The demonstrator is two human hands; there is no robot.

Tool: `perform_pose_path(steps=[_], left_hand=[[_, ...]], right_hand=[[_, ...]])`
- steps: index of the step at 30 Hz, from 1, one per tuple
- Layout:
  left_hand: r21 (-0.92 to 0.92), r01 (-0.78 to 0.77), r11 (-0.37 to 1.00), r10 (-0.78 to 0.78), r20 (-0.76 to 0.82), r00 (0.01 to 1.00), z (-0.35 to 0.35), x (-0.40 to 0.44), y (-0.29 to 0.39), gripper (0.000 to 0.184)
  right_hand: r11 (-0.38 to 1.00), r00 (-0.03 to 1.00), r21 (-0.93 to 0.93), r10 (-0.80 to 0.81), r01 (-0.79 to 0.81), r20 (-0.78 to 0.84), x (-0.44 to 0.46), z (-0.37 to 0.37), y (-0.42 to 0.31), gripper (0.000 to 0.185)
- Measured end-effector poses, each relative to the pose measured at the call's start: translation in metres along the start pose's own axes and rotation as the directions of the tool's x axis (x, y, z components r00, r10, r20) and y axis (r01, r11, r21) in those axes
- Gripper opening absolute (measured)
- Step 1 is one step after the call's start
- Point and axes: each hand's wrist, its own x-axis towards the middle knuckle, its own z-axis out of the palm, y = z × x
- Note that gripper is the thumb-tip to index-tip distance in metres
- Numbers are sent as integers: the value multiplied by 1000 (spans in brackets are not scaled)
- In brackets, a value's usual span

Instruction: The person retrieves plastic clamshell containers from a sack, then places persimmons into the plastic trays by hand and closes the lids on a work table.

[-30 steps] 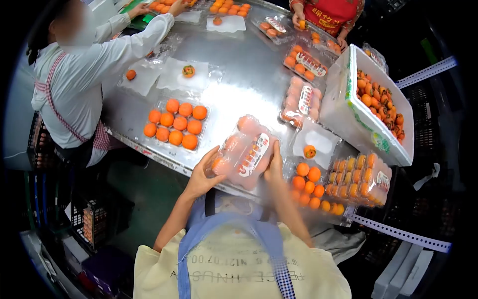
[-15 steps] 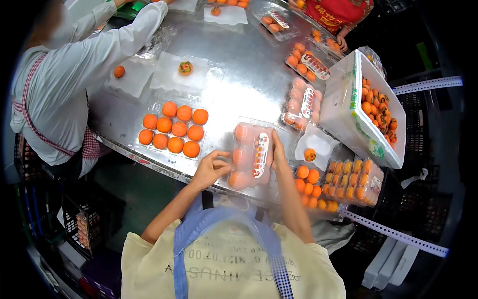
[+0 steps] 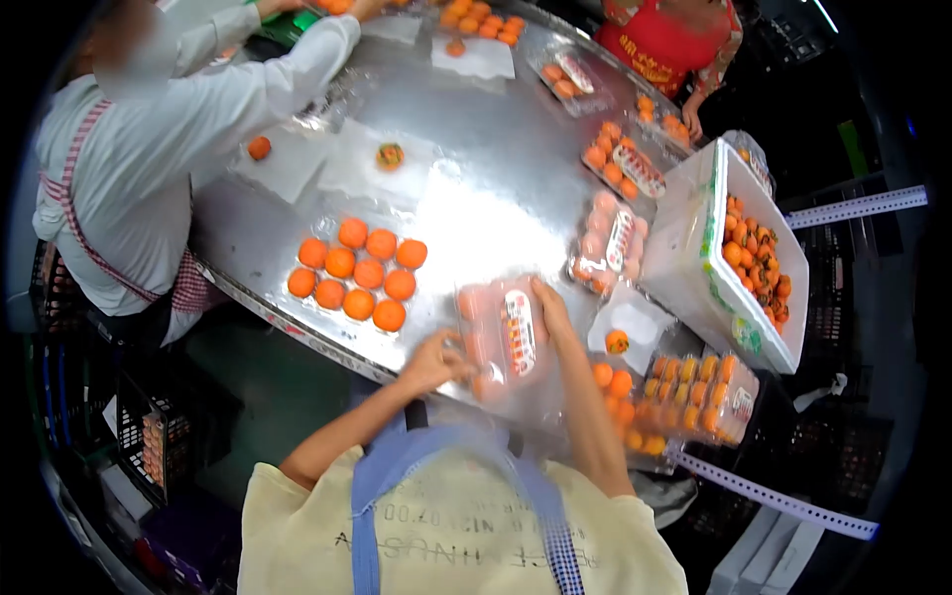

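Observation:
A lidded clear plastic pack of persimmons [image 3: 476, 322] with a white oval label lies at the table's near edge, tilted slightly. My right hand [image 3: 550, 309] grips its right side, thumb and fingers along the edge. My left hand [image 3: 433, 365] is at its lower left side, fingers curled against the plastic and slightly blurred. To the left sits an open tray of persimmons [image 3: 368, 273] in rows. On my right, a white liner sheet [image 3: 645, 319] carries one persimmon [image 3: 617, 341], beside more orange persimmons [image 3: 620, 385] in a tray.
A white foam box [image 3: 684, 213] full of persimmons stands at the right. Closed packs [image 3: 608, 243] line the table [image 3: 486, 129] there, and a stacked pack [image 3: 699, 397] lies nearer. One co-worker in white sleeves [image 3: 238, 99] reaches across at left; another in a red apron [image 3: 659, 45] stands opposite.
The view has shifted, so the table sits lower and further right. My left hand has closed in from beside the pack to touch its lower left side. My right hand keeps its grip.

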Motion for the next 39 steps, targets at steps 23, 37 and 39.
perform_pose_path(steps=[23,37,39], left_hand=[[56,-107,993,110,-46,993,-6,36,-96,31],[265,-241,934,283,-134,950,-10,50,-120,30],[213,-176,961,211,-157,965,-6,43,-103,30]], right_hand=[[-4,687,-770,-449,638,571,-123,120,-33,59],[-140,647,-808,-529,572,549,-111,121,2,54],[-93,649,-799,-532,594,544,-111,121,-3,49]])
